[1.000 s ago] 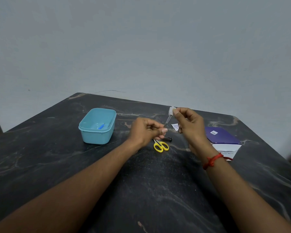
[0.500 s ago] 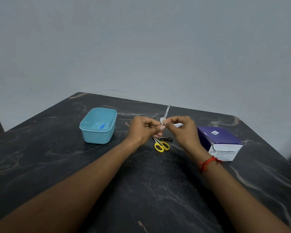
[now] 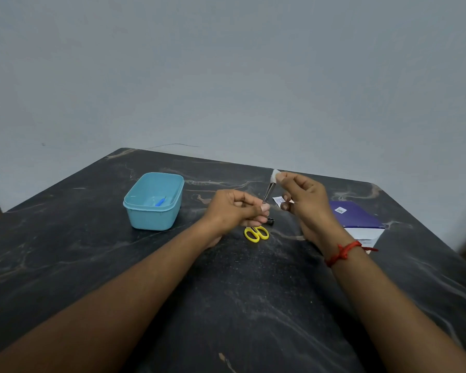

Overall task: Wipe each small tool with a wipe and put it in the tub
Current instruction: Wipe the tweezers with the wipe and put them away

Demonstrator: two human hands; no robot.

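Observation:
My left hand [image 3: 236, 211] pinches the lower end of thin metal tweezers [image 3: 268, 193], which slant up to the right. My right hand [image 3: 304, 196] pinches a small white wipe [image 3: 275, 176] around the tweezers' upper end. Both hands hover above the dark marble table [image 3: 253, 292]. A light blue tub [image 3: 154, 201] stands to the left and holds a small blue-handled tool [image 3: 160, 202]. Yellow-handled scissors [image 3: 256, 233] lie on the table below my left hand, their blades hidden by it, with a small dark tool [image 3: 270, 221] beside them.
A torn white wipe packet [image 3: 278, 200] lies behind my right hand. A purple and white box [image 3: 357, 218] sits at the right, partly hidden by my right wrist with its red thread bracelet [image 3: 342, 253]. A grey wall rises behind the table's far edge.
Half a second ago the wipe was low on the tweezers, close to my left fingers. My right hand has since slid it up to the top end, as it was one second ago.

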